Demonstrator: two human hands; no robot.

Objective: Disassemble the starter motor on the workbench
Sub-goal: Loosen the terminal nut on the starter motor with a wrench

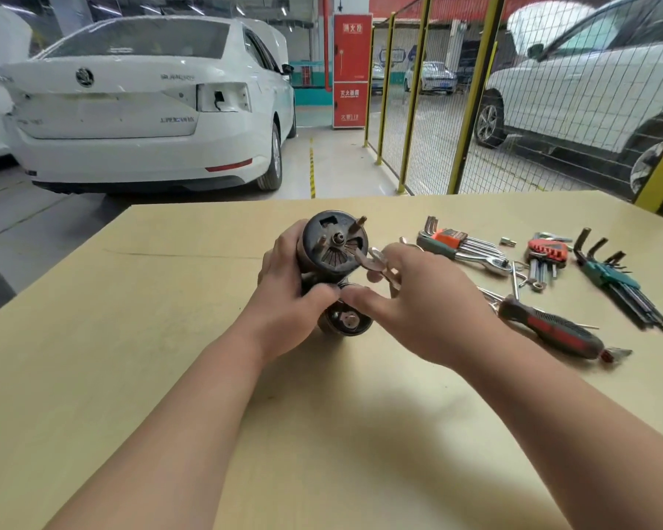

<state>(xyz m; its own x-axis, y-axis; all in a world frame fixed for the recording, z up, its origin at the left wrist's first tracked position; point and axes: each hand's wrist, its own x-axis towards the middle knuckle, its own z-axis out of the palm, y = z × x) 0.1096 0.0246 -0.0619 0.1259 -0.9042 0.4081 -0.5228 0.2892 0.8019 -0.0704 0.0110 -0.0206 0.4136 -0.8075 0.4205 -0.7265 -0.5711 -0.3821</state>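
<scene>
At frame centre, my left hand (288, 285) wraps curled fingers round the starter motor (332, 246), a dark, rusty cylinder over the pale, smooth workbench (169, 338). My right hand (418, 300) pinches a shiny steel open-end wrench (368, 260) at its ribbed end face.

My left hand (284, 296) and my right hand (418, 300) are bare, uncovered over knuckles, fingers and thumbs. My left forearm (177, 426) and my right forearm (575, 426) are bare too, for the whole length that shows, down to the bottom edge of the view. Both forearms are smooth and slim, narrowing toward the wrists. My fingertips are a little blurred, so I cannot make out the nails.
</scene>
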